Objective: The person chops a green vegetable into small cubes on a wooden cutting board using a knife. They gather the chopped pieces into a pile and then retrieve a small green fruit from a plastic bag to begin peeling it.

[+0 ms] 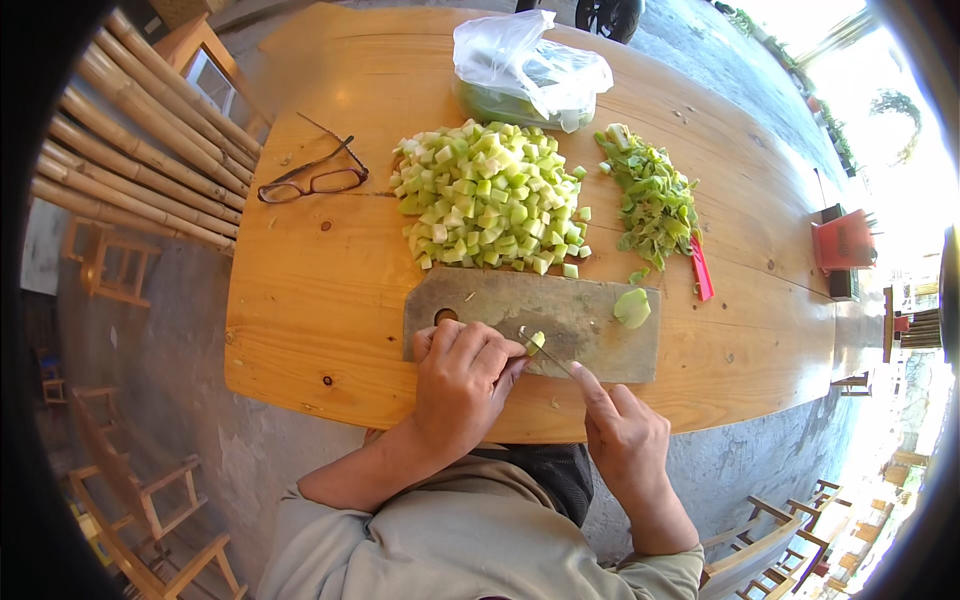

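Observation:
My right hand [622, 424] grips a small knife [553, 358], its blade against a pale green vegetable piece [535, 343] over the wooden cutting board [495, 292]. My left hand [465, 375] is at the board's front edge, its fingertips touching that piece; whether they pinch it is hard to tell. A flat green slice [632, 308] lies at the board's right end. Beyond the board is a large heap of diced pale green vegetable [495, 199]. Right of it is a pile of green peelings [652, 195], with a red-handled tool [702, 270] at its near end.
On the wooden table [315, 300], eyeglasses [313, 184] lie at the left and a bag-covered container [529, 97] stands at the back. A red container [844, 240] is at the far right. Bamboo poles [150, 135] run beside the table's left edge; wooden chairs [757, 547] stand around.

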Demonstrator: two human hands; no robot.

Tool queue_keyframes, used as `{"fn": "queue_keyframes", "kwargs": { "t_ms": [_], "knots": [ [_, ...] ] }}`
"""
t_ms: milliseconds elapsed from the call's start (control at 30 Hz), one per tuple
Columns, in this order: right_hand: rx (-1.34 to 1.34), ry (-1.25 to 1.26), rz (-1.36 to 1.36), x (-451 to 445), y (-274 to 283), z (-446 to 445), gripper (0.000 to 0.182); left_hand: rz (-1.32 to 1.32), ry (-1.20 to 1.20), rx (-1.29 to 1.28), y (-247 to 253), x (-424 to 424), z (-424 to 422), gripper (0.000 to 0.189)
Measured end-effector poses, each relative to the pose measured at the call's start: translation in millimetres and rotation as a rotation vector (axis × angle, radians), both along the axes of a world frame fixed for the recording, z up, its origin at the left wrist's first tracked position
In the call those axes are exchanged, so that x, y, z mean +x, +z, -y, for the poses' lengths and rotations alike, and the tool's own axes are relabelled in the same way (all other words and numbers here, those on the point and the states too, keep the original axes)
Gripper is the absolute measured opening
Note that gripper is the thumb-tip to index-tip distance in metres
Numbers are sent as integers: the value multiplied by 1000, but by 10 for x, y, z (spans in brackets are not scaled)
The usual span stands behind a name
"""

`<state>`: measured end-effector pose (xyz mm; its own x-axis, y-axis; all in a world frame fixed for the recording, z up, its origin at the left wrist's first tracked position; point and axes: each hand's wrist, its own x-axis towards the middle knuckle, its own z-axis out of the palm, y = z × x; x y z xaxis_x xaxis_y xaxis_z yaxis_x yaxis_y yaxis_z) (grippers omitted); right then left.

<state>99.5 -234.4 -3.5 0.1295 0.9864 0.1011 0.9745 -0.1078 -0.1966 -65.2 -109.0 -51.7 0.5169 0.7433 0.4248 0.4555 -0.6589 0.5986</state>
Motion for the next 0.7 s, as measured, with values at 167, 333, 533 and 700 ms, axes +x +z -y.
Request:
{"fn": "queue_keyframes", "kwargs": {
  "t_ms": [167,333,533,700],
  "knots": [
    [-50,-8,-118,28,15,-74,50,-30,35,-2,52,-14,11,19],
    [31,-68,-283,90,-10,-14,54,-36,26,-5,7,-60,17,16],
    [36,-17,-150,3,6,27,60,-21,30,-44,29,-60,7,18],
    [30,3,-91,-26,3,6,61,-8,23,-40,45,-58,-5,19]
  ]
}}
